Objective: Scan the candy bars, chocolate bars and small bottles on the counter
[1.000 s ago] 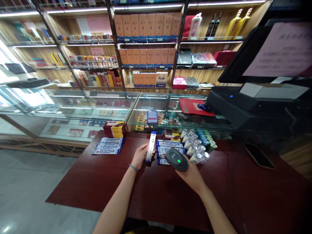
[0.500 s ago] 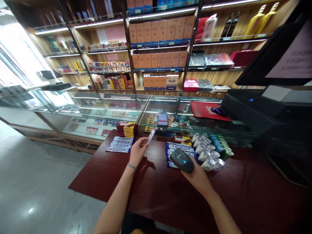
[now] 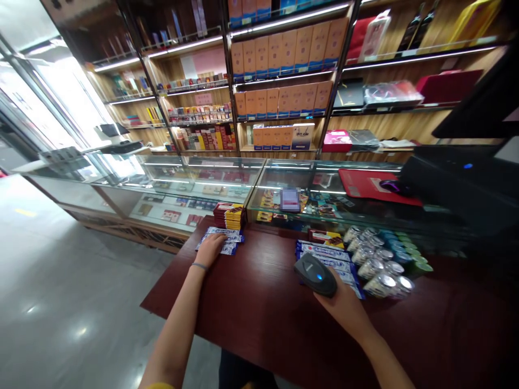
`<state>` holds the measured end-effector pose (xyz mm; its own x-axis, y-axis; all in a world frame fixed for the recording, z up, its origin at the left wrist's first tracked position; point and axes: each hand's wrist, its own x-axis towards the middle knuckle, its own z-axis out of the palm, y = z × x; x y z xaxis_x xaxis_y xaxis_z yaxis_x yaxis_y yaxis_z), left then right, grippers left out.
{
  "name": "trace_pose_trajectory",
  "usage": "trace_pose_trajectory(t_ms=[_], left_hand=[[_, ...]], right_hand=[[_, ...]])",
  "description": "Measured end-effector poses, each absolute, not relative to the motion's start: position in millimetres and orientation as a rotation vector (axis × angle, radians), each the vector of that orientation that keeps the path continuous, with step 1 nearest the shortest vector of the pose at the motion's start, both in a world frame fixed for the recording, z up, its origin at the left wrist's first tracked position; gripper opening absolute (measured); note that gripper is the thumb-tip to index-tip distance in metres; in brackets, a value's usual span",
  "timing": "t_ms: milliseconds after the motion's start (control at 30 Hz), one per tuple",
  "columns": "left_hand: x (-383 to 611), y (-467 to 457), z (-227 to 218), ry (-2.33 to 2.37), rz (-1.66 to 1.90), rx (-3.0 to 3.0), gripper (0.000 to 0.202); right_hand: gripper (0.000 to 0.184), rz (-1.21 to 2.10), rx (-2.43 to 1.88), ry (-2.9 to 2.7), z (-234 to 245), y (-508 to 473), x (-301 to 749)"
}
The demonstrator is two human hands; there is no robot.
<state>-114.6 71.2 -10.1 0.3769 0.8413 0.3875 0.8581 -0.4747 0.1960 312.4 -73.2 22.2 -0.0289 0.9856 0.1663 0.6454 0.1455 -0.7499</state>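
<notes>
My left hand (image 3: 210,250) is down on the blue-and-white packets (image 3: 222,241), fingers over them, grip unclear. My right hand (image 3: 344,308) is clenched around a barcode scanner (image 3: 315,274), over a second packet row (image 3: 326,262). Silver cans (image 3: 375,268) lie loose beside it, none boxed; the glass display case (image 3: 227,173) holds more packs.

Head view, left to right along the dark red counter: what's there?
left hand on blue-and-white packets → handheld barcode scanner in right hand → silver cans → green-lidded containers
</notes>
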Motion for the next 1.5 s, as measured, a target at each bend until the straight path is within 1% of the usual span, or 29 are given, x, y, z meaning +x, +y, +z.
trace_pose_trajectory(t_ms=[167,367,533,700,833,967,1100,1300,1400,1500], left_hand=[[-116,73,-19,-1.694,-0.63,-2.536,0.037],[-118,69,-27,-1.86,-0.567,-2.428,0.048],[-119,68,-30,-1.871,-0.619,-2.425,0.046],[-104,68,-20,-1.659,-0.845,-2.451,0.04],[-63,63,-4,-1.48,-0.984,-2.539,0.035],[2,50,9,-1.388,-1.068,-2.628,0.031],[75,34,9,-1.293,-1.151,-2.746,0.028],[159,19,-4,-1.136,-1.141,-2.946,0.027],[182,17,-10,-1.07,-1.077,-3.012,0.029],[193,17,-14,-1.06,-0.981,-3.026,0.028]], right_hand=[[0.039,0.659,-1.56,-1.778,22,-73,311],[0.039,0.676,-1.584,-1.767,17,-70,310],[0.04,0.657,-1.566,-1.763,16,-71,312],[0.041,0.63,-1.553,-1.709,26,-79,324],[0.04,0.613,-1.588,-1.601,32,-88,340],[0.038,0.56,-1.65,-1.506,28,-99,360],[0.044,0.534,-1.677,-1.446,23,-109,380],[0.048,0.516,-1.705,-1.411,20,-123,407],[0.051,0.522,-1.71,-1.401,21,-129,418],[0.05,0.522,-1.718,-1.389,21,-133,425]])
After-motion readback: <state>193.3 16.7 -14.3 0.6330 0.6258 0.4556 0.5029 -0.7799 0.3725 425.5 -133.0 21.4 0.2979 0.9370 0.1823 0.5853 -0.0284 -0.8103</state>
